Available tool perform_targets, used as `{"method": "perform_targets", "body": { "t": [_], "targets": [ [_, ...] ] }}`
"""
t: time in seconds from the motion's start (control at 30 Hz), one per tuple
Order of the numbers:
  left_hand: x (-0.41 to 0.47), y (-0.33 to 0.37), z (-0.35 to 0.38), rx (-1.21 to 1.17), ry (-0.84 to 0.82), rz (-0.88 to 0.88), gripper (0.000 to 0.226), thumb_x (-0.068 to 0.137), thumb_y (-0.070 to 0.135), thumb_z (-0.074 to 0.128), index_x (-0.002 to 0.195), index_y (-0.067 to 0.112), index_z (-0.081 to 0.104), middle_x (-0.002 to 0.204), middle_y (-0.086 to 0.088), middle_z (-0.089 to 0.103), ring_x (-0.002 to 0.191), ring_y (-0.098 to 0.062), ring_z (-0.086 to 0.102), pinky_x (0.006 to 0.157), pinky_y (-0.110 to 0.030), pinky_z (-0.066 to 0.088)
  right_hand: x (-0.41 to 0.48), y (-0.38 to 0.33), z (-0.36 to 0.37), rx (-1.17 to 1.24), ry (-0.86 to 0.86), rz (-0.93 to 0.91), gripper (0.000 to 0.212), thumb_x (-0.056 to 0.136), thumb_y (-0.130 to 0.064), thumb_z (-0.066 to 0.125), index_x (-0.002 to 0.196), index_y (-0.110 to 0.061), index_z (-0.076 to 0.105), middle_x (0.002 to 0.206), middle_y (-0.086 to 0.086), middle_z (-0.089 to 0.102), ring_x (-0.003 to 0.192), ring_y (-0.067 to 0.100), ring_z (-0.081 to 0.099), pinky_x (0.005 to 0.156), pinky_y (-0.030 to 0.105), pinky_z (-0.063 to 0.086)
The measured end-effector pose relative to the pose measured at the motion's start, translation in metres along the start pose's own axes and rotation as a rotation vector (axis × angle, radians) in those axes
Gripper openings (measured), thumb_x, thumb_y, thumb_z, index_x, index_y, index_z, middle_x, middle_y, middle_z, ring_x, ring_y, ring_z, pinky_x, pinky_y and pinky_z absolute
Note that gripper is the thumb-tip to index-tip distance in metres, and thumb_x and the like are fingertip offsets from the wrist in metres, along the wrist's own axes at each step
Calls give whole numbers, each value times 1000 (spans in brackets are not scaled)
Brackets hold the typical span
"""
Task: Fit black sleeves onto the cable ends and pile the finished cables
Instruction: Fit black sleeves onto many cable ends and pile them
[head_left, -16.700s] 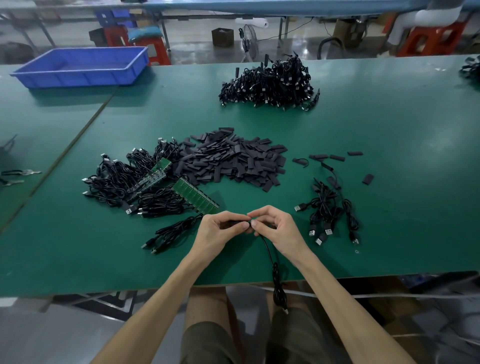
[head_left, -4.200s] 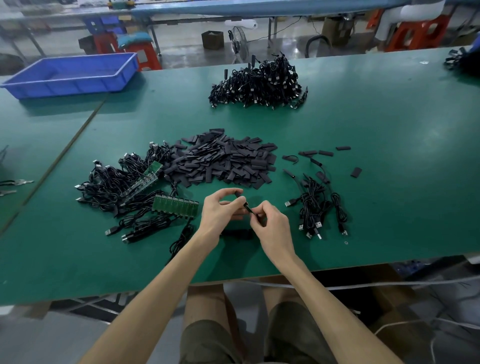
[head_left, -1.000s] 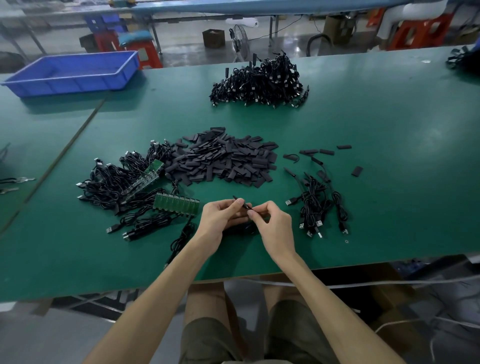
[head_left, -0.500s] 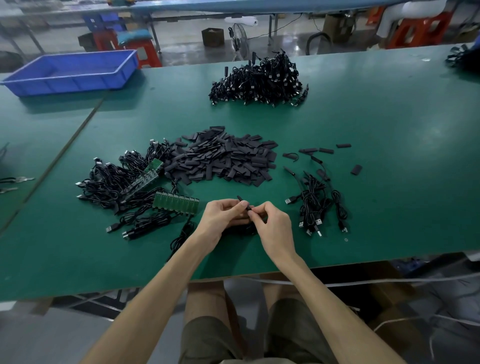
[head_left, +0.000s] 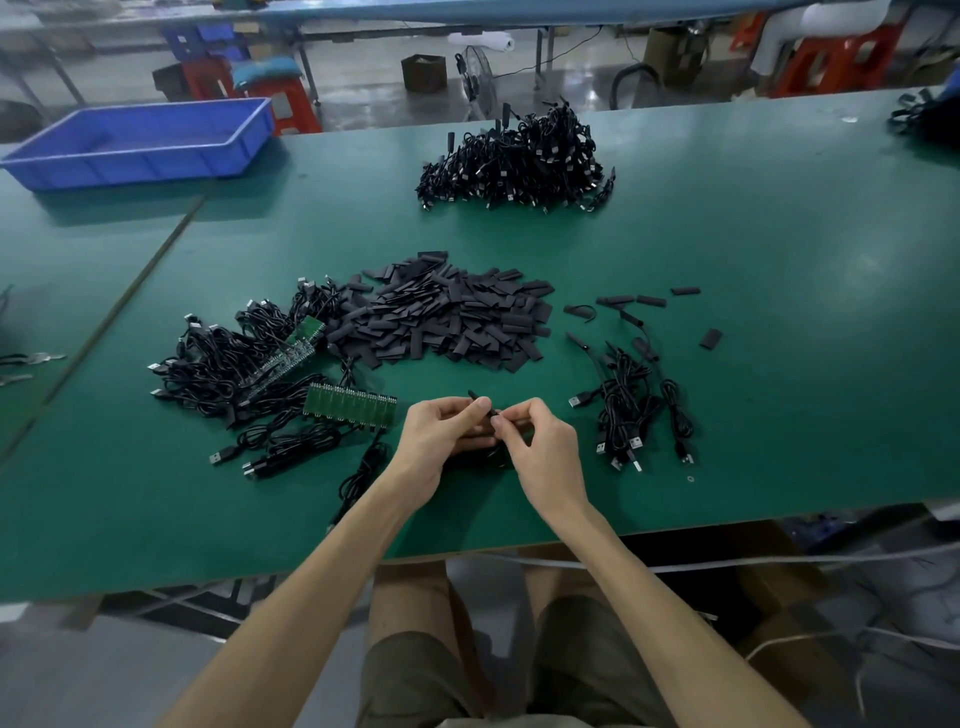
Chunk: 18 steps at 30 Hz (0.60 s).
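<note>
Both hands are busy on one cable (head_left: 474, 396), near the front edge of the desk (head_left: 779, 260), dead centre. Left hand (head_left: 441, 431) pinches it thumb-to-forefinger, and a black tip sticks up just past those fingertips. Right hand (head_left: 540, 441) pinches the same piece from the other side, fingertips nearly touching the left ones. Can't tell whether that tip is a sleeve or bare cable end, it's too small. The rest of the cable lies dark under my palms, mostly hidden.

Layout around it:
- Sleeve pile (head_left: 447, 322) is behind the hands, a flat heap of black pieces.
- Raw cables (head_left: 234, 369) are tangled at the left, touching the sleeve pile's left edge.
- One board strip (head_left: 350, 408) sits just left of my left hand, with cables hanging off it. A second strip (head_left: 291, 353) lies tilted on top of the raw tangle.
- Small batch (head_left: 634, 410) of cables is just right of my right hand, USB plugs pointing toward me.
- A few loose sleeves (head_left: 652, 300) lie behind that batch, and one stray (head_left: 710, 339) sits further right.
- Big pile (head_left: 514, 161) of cables is at the far side of the desk, well apart from everything else.
- Blue tray (head_left: 140, 140) sits on the next desk, far left.
</note>
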<state>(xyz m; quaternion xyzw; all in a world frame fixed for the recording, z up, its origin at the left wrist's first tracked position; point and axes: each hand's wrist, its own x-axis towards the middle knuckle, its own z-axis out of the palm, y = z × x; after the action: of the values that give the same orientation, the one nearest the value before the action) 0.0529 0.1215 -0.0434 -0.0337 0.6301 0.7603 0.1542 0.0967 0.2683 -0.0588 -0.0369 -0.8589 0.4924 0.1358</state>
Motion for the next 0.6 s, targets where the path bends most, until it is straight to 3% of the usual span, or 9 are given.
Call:
{"method": "perform_targets", "body": {
  "t": [0.37,0.6],
  "targets": [
    [2,0,1,-25,35,-30,18,90,19,77,89,1,76,89,-18,77,83,-28,76,69,-29,61,-1,-4,0,-72,8,3,12,99,-25,68,104,-13,69,92,-3,71,85,10,67,77,32,58],
    [3,0,-1,-22,13,-52,22,91,20,76,93,-2,75,94,-22,76,89,-32,76,72,-29,61,-5,-7,-1,-131,4,-41,14,101,-24,65,108,-12,68,96,0,70,87,14,65,79,33,56]
  ]
}}
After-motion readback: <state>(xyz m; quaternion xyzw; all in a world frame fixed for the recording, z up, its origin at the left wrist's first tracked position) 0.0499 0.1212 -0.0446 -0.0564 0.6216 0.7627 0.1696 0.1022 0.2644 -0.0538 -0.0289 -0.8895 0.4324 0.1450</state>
